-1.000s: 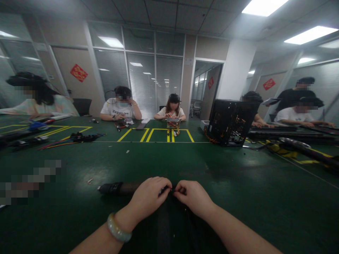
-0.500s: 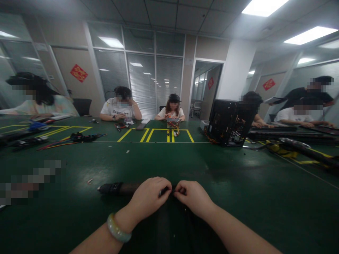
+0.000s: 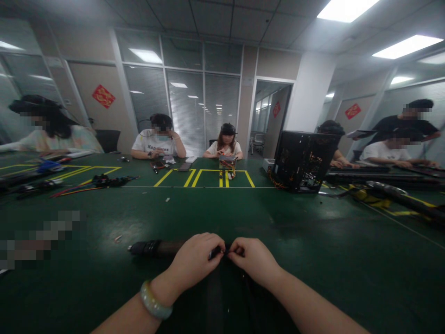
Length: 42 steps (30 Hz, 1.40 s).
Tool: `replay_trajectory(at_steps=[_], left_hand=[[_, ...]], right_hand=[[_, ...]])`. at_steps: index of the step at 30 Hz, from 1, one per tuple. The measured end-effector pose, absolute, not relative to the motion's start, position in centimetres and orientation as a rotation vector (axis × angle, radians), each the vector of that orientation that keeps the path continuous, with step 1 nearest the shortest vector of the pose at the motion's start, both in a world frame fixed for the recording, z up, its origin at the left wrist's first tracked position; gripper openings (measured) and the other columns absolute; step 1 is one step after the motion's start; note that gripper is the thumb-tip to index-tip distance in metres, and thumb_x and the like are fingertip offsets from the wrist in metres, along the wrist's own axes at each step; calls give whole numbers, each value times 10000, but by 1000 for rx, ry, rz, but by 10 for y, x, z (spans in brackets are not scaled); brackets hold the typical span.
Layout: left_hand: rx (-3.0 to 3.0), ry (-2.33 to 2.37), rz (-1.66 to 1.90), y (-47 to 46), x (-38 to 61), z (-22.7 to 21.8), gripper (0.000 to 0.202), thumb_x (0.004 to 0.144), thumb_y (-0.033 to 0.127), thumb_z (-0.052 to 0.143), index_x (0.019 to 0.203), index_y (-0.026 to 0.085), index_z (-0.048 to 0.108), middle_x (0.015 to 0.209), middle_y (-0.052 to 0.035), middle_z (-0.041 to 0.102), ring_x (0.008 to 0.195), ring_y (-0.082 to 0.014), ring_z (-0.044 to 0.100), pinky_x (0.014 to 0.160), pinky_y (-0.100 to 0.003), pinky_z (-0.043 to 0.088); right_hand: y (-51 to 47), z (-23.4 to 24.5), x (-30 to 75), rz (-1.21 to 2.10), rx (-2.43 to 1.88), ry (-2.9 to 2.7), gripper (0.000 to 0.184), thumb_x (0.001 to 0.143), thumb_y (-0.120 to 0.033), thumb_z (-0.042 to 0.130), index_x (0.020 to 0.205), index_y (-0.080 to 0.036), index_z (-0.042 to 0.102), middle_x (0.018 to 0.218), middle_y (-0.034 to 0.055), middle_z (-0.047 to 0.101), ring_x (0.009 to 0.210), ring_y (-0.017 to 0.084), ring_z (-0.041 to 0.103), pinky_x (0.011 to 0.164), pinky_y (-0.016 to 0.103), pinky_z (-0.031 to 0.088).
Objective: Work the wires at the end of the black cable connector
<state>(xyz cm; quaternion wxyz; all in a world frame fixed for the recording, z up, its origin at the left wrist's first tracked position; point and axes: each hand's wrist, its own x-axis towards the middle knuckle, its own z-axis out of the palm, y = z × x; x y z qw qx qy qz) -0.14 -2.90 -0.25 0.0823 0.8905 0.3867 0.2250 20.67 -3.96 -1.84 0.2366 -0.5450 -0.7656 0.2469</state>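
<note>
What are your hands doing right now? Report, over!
Both shut: left hand and right hand pinch one small dark part between them. Part too small to identify. Black tube on the green table runs behind left hand.

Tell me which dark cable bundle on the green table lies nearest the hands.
The black sleeved bundle running out from under the left hand; the bundle with coloured wires and the far-right bundle lie well away.
</note>
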Motion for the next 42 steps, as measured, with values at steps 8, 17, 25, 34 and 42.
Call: replay_trajectory(at_steps=[8,17,25,34,42], left_hand=[[2659,1141,675,-29,-1,-2,124,831,181,580,934,242,613,949,10,645,885,-187,588,805,-327,433],[2635,1165,670,-29,-2,-2,101,840,207,593,931,243,615,957,18,648,900,-182,585,831,-330,431],[2624,1155,679,-31,-1,0,97,841,209,581,928,244,608,950,16,646,892,-185,582,828,-325,423],[2627,1153,665,-31,-1,0,94,854,211,568,928,241,617,969,8,646,909,-187,585,829,-328,426],[2614,1150,667,-29,-1,0,81,867,207,560,906,238,624,968,10,651,915,-183,587,852,-331,431]], right_hand=[[-43,-15,207,719,-1482,-2104,154,858,-352,624,913,-246,722,779,-8,700,660,141,611,570,211,384],[-41,-17,207,680,-1451,-2111,114,848,-306,627,903,-254,712,772,-23,695,665,135,609,563,203,371],[-41,-18,207,654,-1450,-2113,100,839,-302,637,894,-259,709,784,-25,695,673,133,608,580,199,374],[-40,-17,208,665,-1451,-2120,86,845,-289,641,890,-266,711,771,-45,694,666,125,609,572,204,370],[-39,-18,208,681,-1435,-2116,91,849,-292,638,897,-264,709,787,-39,698,674,127,612,579,203,373]])
